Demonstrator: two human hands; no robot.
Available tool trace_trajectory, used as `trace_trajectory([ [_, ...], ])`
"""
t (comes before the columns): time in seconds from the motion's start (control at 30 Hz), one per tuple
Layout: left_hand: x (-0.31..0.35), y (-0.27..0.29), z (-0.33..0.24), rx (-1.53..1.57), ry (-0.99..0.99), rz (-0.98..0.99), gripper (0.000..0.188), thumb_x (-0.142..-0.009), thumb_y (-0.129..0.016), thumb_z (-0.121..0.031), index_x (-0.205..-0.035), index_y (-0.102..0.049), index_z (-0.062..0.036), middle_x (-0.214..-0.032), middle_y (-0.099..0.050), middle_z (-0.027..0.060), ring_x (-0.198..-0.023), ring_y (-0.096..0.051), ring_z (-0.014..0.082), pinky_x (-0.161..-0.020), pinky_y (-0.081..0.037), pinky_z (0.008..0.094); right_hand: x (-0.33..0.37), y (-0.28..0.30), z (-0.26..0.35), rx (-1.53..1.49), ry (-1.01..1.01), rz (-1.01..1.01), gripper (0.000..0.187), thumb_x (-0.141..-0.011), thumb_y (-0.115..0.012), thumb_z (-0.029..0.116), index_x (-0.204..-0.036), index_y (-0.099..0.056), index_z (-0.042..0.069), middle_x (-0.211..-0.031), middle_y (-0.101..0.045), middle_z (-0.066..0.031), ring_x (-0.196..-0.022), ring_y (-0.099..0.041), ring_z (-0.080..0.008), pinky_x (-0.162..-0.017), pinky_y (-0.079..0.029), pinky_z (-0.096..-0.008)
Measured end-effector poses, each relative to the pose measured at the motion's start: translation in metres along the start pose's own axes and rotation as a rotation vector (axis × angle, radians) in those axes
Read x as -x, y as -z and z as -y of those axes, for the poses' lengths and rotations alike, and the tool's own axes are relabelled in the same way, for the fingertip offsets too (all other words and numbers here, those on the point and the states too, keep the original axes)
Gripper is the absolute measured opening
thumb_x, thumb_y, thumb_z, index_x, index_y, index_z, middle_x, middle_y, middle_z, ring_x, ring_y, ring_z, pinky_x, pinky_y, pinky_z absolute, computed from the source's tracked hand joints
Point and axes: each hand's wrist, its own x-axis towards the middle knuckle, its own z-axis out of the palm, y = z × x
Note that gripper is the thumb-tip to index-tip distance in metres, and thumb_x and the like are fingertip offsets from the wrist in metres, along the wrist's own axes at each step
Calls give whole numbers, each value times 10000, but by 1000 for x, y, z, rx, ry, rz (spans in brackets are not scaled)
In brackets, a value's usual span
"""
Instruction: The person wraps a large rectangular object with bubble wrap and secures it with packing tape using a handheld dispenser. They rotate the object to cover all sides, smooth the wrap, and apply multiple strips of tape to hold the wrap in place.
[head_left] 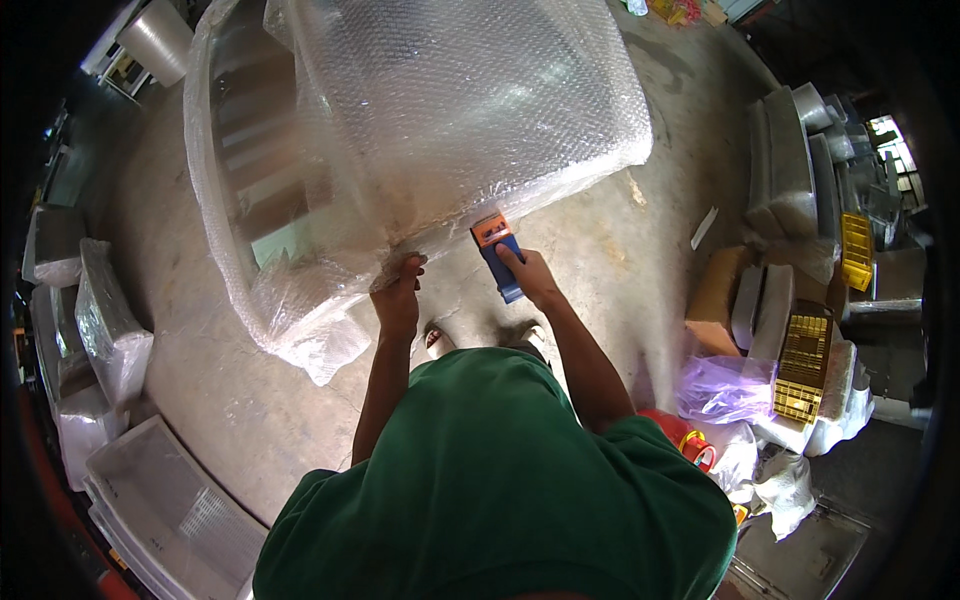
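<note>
A large boxy object in clear bubble wrap [480,110] stands before me on the floor, with slatted shapes showing dimly through its left side. My left hand [398,300] is closed on the gathered near edge of the wrap, fingers curled in. In my right hand [532,278] is a blue handheld tool [497,258] with an orange end; its exact kind I cannot make out. The orange end meets or nearly meets the wrap's lower edge, just right of my left hand. Loose, crumpled film [325,350] hangs at the near left corner.
Pale plastic bins [150,470] are stacked at lower left, below wrapped packages [110,315]. On the right lie a cardboard box [716,290], yellow crates [803,365], purple film [730,388] and a red container [690,440]. A film roll [157,42] stands at far left.
</note>
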Motion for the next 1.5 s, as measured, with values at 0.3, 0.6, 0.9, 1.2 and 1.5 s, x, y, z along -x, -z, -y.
trace_trajectory([
  [0.3, 0, -8, -8, 27, -31, -18, 236, -924, -723, -200, -1082, -693, -28, -986, -725, 56, -874, -664, 139, -690, -498, 297, -45, 2, -63, 218, -92, -12, 688, -882, -626, 647, -987, -686, -31, -812, -686, -86, -704, -660, -169, -666, -531, -329],
  [0.6, -5, 5, -19, 228, 16, 110, 311, -945, -697, -254, -1153, -684, -23, -1007, -729, 64, -926, -668, 145, -741, -506, 312, 1, 6, -51, 991, -224, 159, 755, -788, -669, 693, -1008, -728, -27, -941, -727, -199, -892, -710, -304, -753, -542, -391],
  [0.9, 13, 17, -6, -244, -12, -186, 351, -937, -685, -316, -1001, -743, 24, -814, -725, 89, -686, -612, 140, -660, -489, 313, 77, -87, 42, -133, 247, 84, 450, -969, -647, 424, -992, -664, -25, -774, -667, -48, -719, -616, -91, -653, -501, -267],
  [1.2, 15, 21, 6, -320, -30, -229, 419, -922, -706, -362, -968, -739, 53, -818, -738, 138, -773, -679, 193, -732, -510, 368, 31, -101, 9, -22, 273, 47, 541, -955, -632, 507, -917, -653, -32, -733, -644, -58, -670, -583, -112, -603, -472, -290],
  [1.5, 16, 9, -12, -285, -36, -269, 408, -940, -699, -348, -980, -725, 57, -817, -724, 108, -757, -654, 165, -696, -499, 346, -10, -109, -58, 156, 180, -8, 611, -929, -622, 594, -938, -653, -16, -775, -639, -18, -696, -593, -90, -616, -487, -274],
])
